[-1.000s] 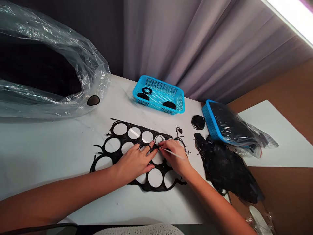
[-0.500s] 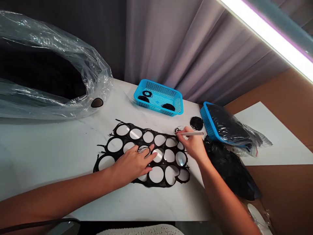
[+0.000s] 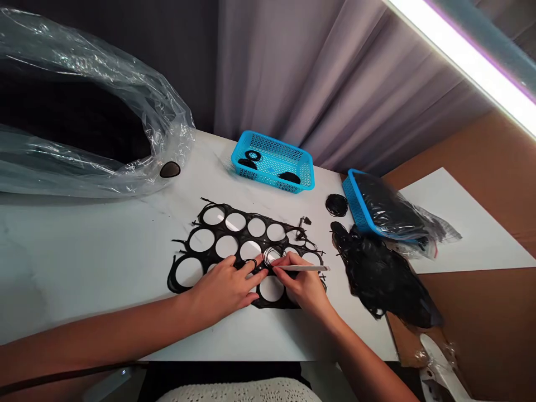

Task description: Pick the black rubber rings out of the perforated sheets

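L hand (image 3: 228,290) lies spread, grip released, on thin black sheet w/ round holes (image 3: 243,237); R hand (image 3: 305,282) has slim white stick (image 3: 307,268) in its grip, tip nr thin black loops (image 3: 265,258) b/w hands. Sheet's flat on white desk (image 3: 125,251), person's side of blue plastic mesh basket (image 3: 272,182).

A white tube light (image 3: 464,58) glares, blown out, at upper right as we view a table (image 3: 125,240) that dims toward the left. Highlights streak the clear plastic (image 3: 170,103); a soft shadow falls below the right hand (image 3: 305,283). Our wide lens stretches the edges, and dark areas lose detail.
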`<action>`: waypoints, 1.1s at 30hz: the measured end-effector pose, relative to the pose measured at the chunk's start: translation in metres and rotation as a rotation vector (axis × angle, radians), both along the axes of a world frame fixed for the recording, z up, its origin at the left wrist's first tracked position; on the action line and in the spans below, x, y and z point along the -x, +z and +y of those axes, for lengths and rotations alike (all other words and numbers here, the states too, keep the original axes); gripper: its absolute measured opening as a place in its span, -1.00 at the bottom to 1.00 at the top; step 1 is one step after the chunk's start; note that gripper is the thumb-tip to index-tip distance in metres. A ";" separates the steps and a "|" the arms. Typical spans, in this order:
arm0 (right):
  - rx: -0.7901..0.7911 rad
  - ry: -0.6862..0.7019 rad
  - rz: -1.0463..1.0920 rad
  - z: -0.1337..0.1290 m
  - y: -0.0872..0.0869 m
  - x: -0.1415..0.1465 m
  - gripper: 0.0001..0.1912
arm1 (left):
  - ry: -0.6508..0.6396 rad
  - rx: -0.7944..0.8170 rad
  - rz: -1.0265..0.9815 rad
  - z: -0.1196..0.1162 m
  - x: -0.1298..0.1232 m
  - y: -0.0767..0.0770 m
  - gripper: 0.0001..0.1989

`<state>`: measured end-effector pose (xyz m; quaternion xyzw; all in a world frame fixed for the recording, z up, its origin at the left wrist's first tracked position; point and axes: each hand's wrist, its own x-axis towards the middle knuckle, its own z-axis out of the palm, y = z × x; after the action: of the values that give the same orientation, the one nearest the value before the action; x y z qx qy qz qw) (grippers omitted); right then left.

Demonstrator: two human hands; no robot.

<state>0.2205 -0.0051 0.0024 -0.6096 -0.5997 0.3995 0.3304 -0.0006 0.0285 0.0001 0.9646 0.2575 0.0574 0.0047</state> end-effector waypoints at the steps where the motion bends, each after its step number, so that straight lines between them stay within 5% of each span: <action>1: -0.004 -0.004 -0.009 -0.001 0.001 0.001 -0.82 | 0.003 -0.006 0.002 0.000 0.000 0.001 -0.50; 16: -0.379 0.185 -0.525 -0.012 -0.011 0.007 -0.83 | -0.009 0.015 -0.022 0.000 0.002 -0.002 -0.52; 18: -0.390 0.087 -0.542 0.003 -0.004 -0.013 -0.84 | -0.018 0.018 -0.012 0.000 0.003 -0.003 -0.53; 21: -0.365 -0.282 -0.569 0.033 0.013 -0.055 -0.84 | -0.032 0.024 -0.006 0.002 0.003 -0.005 -0.56; 24: -0.344 -0.392 -0.530 0.045 0.029 -0.081 -0.84 | -0.037 0.033 -0.050 0.004 0.005 -0.002 -0.58; 29: -0.236 -0.202 -0.347 0.008 0.039 -0.047 -0.83 | -0.116 0.046 -0.098 -0.008 0.014 0.010 -0.60; 33: -0.121 -0.024 -0.190 -0.032 0.028 -0.003 -0.85 | -0.165 0.013 -0.081 -0.030 0.020 0.005 -0.55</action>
<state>0.2236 -0.0375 0.0304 -0.6310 -0.6438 0.2990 0.3128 -0.0201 -0.0018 0.0049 0.9793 0.1773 0.0939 0.0262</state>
